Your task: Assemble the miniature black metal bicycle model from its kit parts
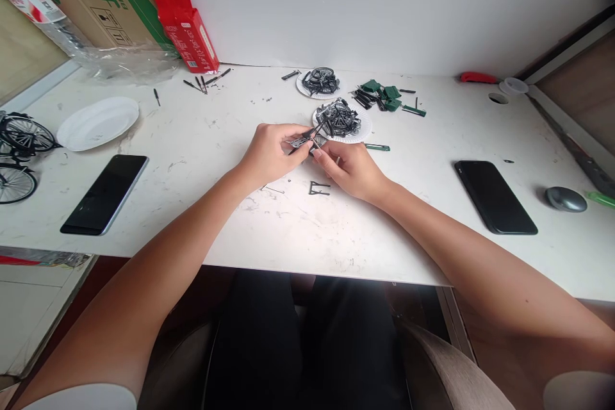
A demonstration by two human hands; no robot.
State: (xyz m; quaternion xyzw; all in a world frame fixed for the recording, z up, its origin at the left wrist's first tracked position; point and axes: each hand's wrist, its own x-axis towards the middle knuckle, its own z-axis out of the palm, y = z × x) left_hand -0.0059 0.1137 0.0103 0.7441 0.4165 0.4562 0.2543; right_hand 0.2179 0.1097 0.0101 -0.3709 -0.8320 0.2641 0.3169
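Left hand [273,150] closed, gripping small black part [302,140]; right hand [354,170] just beside it, pinching thin rod [316,143]; part between both hands; whether rod touches part, cannot tell; paper plate [367,128] heaped with black wheeled pieces [342,120] just beyond hands; dark forked pieces [312,188] near right hand, on wearer's side; black phone [496,197] well apart, right of right hand.

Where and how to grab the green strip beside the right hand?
Probably its right end: pinch the green strip across its narrow width, from above and the right. It lies flat, and its left end is close to the right hand.
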